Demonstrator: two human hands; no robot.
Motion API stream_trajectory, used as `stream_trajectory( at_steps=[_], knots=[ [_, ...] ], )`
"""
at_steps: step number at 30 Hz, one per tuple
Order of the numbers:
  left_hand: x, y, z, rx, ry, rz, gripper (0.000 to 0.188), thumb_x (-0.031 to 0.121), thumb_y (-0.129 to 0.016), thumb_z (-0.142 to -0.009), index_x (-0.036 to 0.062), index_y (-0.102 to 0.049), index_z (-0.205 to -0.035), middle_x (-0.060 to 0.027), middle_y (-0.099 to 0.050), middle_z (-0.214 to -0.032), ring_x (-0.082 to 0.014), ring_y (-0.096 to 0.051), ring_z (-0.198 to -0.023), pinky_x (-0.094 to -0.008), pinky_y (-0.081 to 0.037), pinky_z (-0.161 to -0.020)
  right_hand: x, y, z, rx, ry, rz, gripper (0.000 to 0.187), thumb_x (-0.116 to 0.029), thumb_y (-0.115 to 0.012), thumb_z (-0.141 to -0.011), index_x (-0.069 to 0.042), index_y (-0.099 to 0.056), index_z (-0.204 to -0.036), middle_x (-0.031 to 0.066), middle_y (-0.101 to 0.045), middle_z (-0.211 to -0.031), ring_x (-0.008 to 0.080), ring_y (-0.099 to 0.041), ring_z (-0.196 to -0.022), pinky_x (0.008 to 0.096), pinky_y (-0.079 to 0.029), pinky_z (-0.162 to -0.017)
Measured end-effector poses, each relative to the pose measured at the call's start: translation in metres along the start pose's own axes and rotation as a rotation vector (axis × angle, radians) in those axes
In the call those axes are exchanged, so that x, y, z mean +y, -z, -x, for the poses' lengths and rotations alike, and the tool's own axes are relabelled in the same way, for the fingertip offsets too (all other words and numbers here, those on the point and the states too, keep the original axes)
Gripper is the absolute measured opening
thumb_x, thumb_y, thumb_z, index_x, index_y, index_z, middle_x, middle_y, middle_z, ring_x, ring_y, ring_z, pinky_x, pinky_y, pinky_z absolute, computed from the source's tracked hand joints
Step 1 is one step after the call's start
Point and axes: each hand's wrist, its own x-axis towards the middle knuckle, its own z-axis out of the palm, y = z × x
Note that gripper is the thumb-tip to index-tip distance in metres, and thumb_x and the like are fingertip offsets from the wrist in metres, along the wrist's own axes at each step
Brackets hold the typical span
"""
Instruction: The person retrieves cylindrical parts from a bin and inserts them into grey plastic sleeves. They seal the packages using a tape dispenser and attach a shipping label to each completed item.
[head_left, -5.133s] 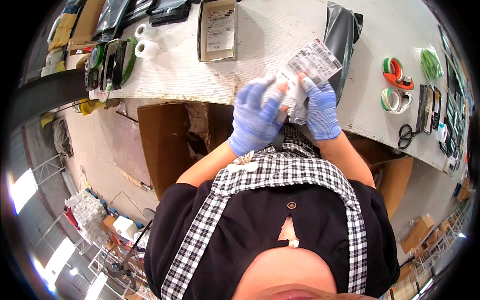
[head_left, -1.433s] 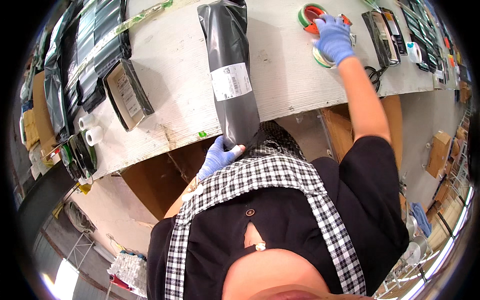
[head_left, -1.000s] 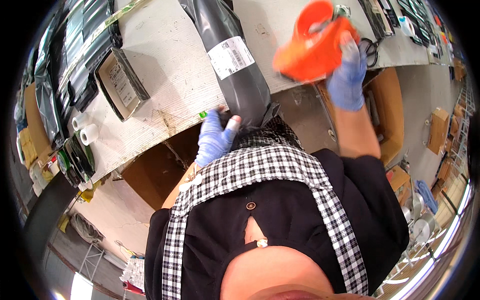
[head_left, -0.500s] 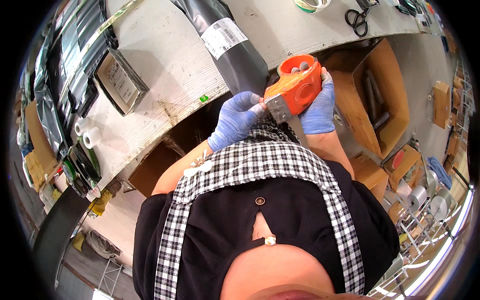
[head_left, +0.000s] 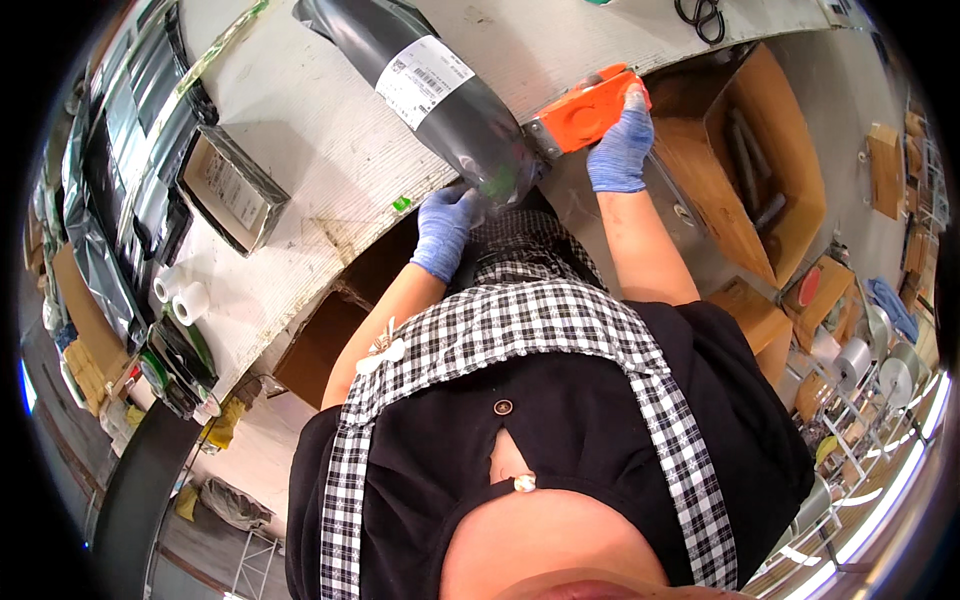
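A long dark grey poly mailer package with a white label lies across the bench edge, its near end sticking out toward me. At that near end my left hand, in a blue glove, has its fingers closed against the package's left side; the fingertips are partly hidden. The near end looks glossy. My right hand, gloved too, is wrapped round an orange tape dispenser. The dispenser's grey metal front end points left, close beside the package's right side.
An open small carton and stacked grey mailers are on the left of the bench. Two white rolls lie near its edge. Black scissors lie at the far right. A large open carton stands on the right.
The tape dispenser has moved away from me, to the package's right side, and turned. My left hand has left the dispenser and shifted to the package's near end.
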Motion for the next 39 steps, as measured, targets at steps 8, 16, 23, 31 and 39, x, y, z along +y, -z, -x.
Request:
stream_trajectory(
  at_steps=[8, 16, 23, 31, 39],
  knots=[
    [0.099, 0.014, 0.063, 0.053, -0.558, -1.377, 0.051, 0.013, -0.073, -0.073, 0.0130, -0.061, -0.123, -0.0208, -0.060, -0.117, -0.0345, -0.056, -0.113, -0.0474, -0.046, -0.095, 0.002, 0.007, 0.017, 0.128, 0.105, 0.057, 0.036, -0.033, -0.056, -0.097, -0.003, -0.054, -0.117, 0.0124, -0.064, -0.106, 0.0243, -0.065, -0.092, 0.0382, -0.055, -0.084],
    [0.172, -0.051, -0.044, -0.749, -1.402, -1.959, 0.070, 0.031, -0.082, -0.062, 0.0138, -0.056, -0.125, -0.0086, -0.062, -0.117, -0.0295, -0.056, -0.116, -0.0476, -0.038, -0.110, 0.007, 0.029, 0.008, 0.127, 0.067, 0.046, 0.040, -0.036, -0.050, -0.099, -0.003, -0.054, -0.119, 0.0145, -0.064, -0.110, 0.0278, -0.063, -0.099, 0.0415, -0.052, -0.091],
    [0.167, -0.136, -0.032, -0.557, -1.282, -1.948, 0.064, 0.039, -0.085, -0.060, 0.0134, -0.063, -0.115, -0.0080, -0.065, -0.110, -0.0275, -0.061, -0.108, -0.0423, -0.044, -0.099, 0.032, 0.080, 0.037, 0.007, -0.427, -0.054, 0.083, -0.074, -0.035, -0.091, -0.003, -0.046, -0.133, 0.0148, -0.062, -0.120, 0.0238, -0.061, -0.111, 0.0395, -0.046, -0.100],
    [0.170, -0.163, -0.048, -0.424, -1.133, -2.092, 0.057, 0.046, -0.081, -0.067, 0.0153, -0.063, -0.112, -0.0066, -0.066, -0.106, -0.0266, -0.063, -0.103, -0.0406, -0.050, -0.089, -0.139, 0.006, 0.148, -0.459, -0.335, -0.090, 0.074, -0.013, -0.075, -0.077, -0.003, -0.040, -0.141, 0.0121, -0.062, -0.115, 0.0234, -0.063, -0.106, 0.0403, -0.049, -0.096],
    [0.157, -0.141, -0.044, -0.609, -1.367, -1.945, 0.056, 0.035, -0.083, -0.061, 0.0134, -0.063, -0.109, -0.0063, -0.065, -0.104, -0.0269, -0.061, -0.101, -0.0393, -0.048, -0.091, -0.132, 0.001, -0.023, -0.029, 0.310, 0.235, 0.032, -0.021, -0.074, -0.081, -0.004, -0.063, -0.106, 0.0081, -0.067, -0.091, 0.0215, -0.067, -0.080, 0.0350, -0.055, -0.072]
  ],
)
